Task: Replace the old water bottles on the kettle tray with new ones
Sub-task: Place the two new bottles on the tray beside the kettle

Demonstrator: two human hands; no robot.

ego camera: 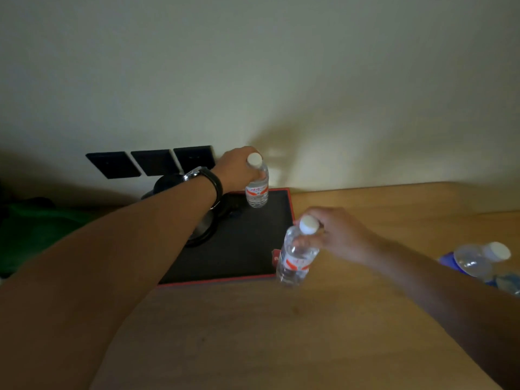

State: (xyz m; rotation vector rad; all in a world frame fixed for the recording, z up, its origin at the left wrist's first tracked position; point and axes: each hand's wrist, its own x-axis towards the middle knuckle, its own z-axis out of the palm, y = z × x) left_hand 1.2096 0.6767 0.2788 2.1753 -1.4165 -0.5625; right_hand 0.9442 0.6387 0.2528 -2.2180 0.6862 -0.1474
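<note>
1. Gripping both bottles up near the neck was how things stood: the left hand was wrapped around the shoulder of the far bottle, which stood upright at the back right corner of the kettle tray. I couldn't tell if its base was fully resting on the tray or just off it.
2. The right hand was closed around the neck of the near bottle, just under its white cap, with the bottle tilted over the tray's front right corner and apparently off the surface.
3. Handling-wise, both looked like small, thin clear plastic bottles full of water, so I'd guess moderately light but with walls that dent if you squeeze the middle. The stiff neck and shoulder seemed the sensible place to hold, and the label band probably gave more friction than the bare plastic.
4. A black kettle sat on the tray's left side, mostly hidden behind the left forearm, which wore a watch.
5. Further out on the wooden tabletop, a third bottle sat at the right edge, well apart from the tray. Its blue label looked different.
6. Three dark wall plates sat behind the kettle.
</note>
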